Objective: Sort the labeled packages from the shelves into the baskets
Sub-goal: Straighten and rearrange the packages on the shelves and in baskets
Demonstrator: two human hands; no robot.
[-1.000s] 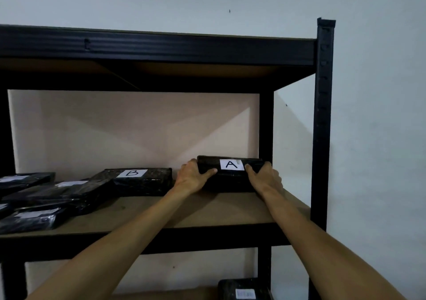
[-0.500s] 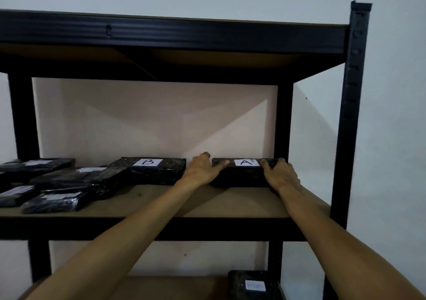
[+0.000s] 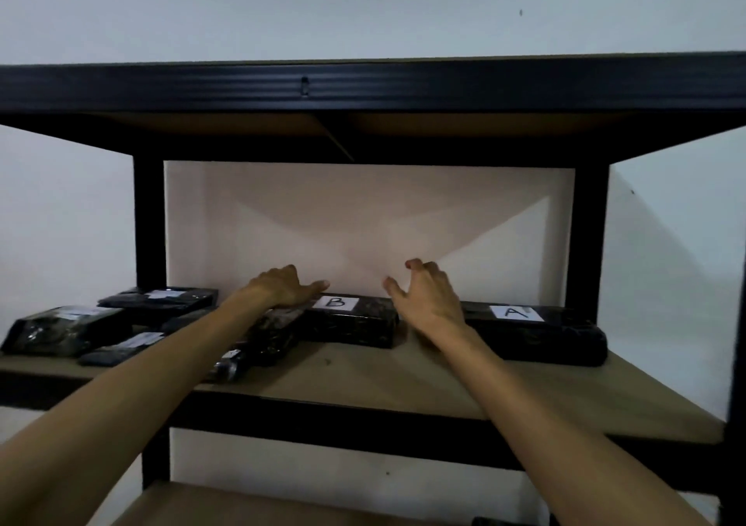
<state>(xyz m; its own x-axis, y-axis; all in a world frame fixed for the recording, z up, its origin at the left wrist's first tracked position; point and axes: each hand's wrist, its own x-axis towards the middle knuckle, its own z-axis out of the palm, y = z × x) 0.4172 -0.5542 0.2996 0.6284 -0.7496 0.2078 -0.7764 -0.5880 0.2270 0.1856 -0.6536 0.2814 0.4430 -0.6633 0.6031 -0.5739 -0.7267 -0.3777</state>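
Note:
A black package labeled B [image 3: 351, 323] lies on the wooden shelf [image 3: 403, 380] near its middle. My left hand [image 3: 282, 289] rests on the package's left end, thumb stretched toward the white label. My right hand [image 3: 428, 297] hovers just off its right end with fingers spread and loosely bent, holding nothing. To the right lies a black package labeled A [image 3: 533, 333], with no hand on it. My left forearm covers part of another black package [image 3: 262, 343] in front of B.
Several more black packages [image 3: 64, 329] with white labels lie at the shelf's left end. A black metal beam [image 3: 363, 87] of the upper shelf runs overhead. Black uprights [image 3: 148, 222] frame the bay. A lower shelf board [image 3: 242, 505] shows below.
Both hands have let go of the package labeled A, which now lies on the shelf, and have moved left to the package labeled B. The view has swung left.

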